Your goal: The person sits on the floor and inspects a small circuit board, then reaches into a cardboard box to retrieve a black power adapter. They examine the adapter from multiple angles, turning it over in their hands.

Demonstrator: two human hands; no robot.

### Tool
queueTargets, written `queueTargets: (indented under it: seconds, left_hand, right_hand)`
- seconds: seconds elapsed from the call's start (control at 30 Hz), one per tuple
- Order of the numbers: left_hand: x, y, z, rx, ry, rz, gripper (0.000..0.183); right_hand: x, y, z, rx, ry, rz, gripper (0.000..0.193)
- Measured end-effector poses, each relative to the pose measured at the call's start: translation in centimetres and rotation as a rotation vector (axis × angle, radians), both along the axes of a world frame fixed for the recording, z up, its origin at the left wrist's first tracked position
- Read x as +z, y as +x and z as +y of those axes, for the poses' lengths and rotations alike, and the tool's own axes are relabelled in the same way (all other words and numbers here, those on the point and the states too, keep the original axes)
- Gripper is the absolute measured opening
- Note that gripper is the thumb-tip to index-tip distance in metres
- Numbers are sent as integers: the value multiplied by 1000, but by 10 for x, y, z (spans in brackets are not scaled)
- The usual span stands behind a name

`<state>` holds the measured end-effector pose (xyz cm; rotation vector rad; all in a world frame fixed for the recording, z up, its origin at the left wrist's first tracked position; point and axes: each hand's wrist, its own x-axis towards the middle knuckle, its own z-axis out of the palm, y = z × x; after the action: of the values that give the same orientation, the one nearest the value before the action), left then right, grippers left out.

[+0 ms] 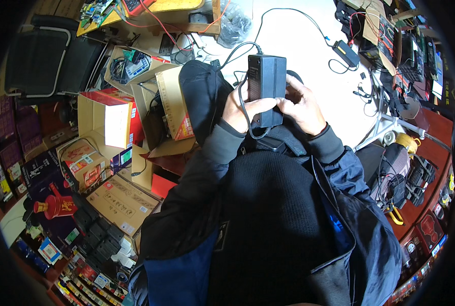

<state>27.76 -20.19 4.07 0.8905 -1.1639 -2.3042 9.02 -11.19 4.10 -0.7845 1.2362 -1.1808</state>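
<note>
A black, box-shaped power adapter (267, 79) is held upright over my lap, its long side facing up at me. My left hand (241, 108) wraps round its left side, with the thumb laid across the front. From the right, my right hand (305, 108) grips it with curled fingers, and the two thumbs nearly meet on its lower part. A black cable (245, 104) loops down past my left hand and below the adapter. Another cord leaves the adapter's far end. The fingertips behind the adapter are hidden.
A second, smaller black adapter (345, 54) with cords lies on the white surface ahead right. Open cardboard boxes (96, 122) crowd my left, near a black chair (41, 56). A yellow-topped bench (161, 6) with circuit boards stands far left. Coiled cables (416, 178) lie at right.
</note>
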Motion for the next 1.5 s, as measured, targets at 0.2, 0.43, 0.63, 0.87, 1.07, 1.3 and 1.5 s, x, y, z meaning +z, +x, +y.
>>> queueTargets:
  seconds: [0.2,0.43,0.63,0.87,1.07,1.3,1.5]
  left_hand:
    - [2,-2,3,-2,94,22,54]
    - [3,-2,4,-7,98,6,57]
    - [-5,0,4,-8,120,-16,57]
    - [-9,-2,3,5,140,55,63]
    - [-1,-2,-6,-80,83,-10,58]
    - [-28,7,-4,17,307,78,49]
    - [-31,54,-9,230,198,-200,28]
  right_hand:
    - [1,-4,-12,-97,-74,321,74]
    - [4,-15,-35,-34,-121,68,73]
    - [-2,-14,-32,-61,-84,5,68]
    - [-6,-19,-34,-23,-71,-76,74]
    - [0,-18,-34,-23,-33,-51,76]
    - [4,-9,-29,-117,-21,25,76]
    - [1,-11,-25,-170,-3,82,77]
